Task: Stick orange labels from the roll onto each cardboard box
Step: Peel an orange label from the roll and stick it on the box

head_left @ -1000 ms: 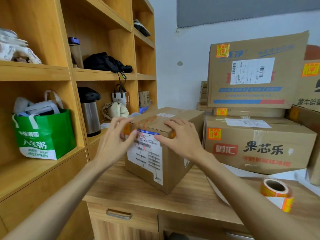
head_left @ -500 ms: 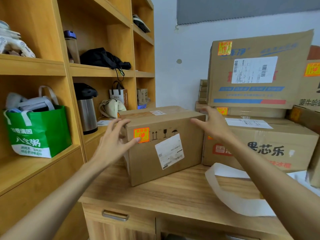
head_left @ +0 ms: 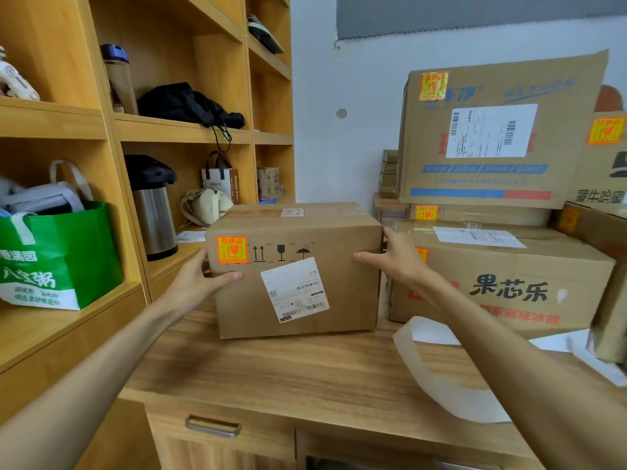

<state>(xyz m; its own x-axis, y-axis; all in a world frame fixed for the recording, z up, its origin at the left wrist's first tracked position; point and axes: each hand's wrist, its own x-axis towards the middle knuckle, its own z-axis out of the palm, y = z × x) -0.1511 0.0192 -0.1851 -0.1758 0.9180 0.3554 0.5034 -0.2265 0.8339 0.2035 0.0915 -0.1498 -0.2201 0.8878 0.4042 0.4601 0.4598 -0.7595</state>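
- Shelving [head_left: 176, 130]: wood, filling 9 to 11 o'clock of the view. It holds a green bag [head_left: 57, 252] and sundries that play no part in the job.
- Desk [head_left: 288, 374]: wood, at 6 o'clock. It bears all the cartons.
- Upper box [head_left: 502, 178]: the largest carton, at 2 o'clock, stacked on the others. An orange label [head_left: 433, 85] sits at its top-left corner. Done.
- Lower box [head_left: 509, 266]: at 3 o'clock, printed with black characters. An orange patch at its top-left corner is mostly hidden behind the right hand. Judged done.
- Centre box [head_left: 339, 266]: at the middle of the view, standing flat on the desk just beside the lower box. Its front label [head_left: 231, 250] is at the top-left corner, with a white shipping slip [head_left: 294, 289] at 5 o'clock from it. Done.
- Edge carton [head_left: 607, 171] at far 3 o'clock and thin carton [head_left: 475, 214] between the stacked pair: each shows an orange label.
- Backing strip [head_left: 437, 378]: white and spent, trailing over the desk at 4 o'clock.
- Left hand [head_left: 193, 283]: grasps the centre box's left edge, thumb across the front, fingers round the side.
- Right hand [head_left: 393, 262]: grasps the right edge, thumb on the front, fingers behind.
- Label roll: not in view.
- Standing: every carton face seen carries a label, so the job is judged near its end. Whether unlabelled cartons wait out of view cannot be told.
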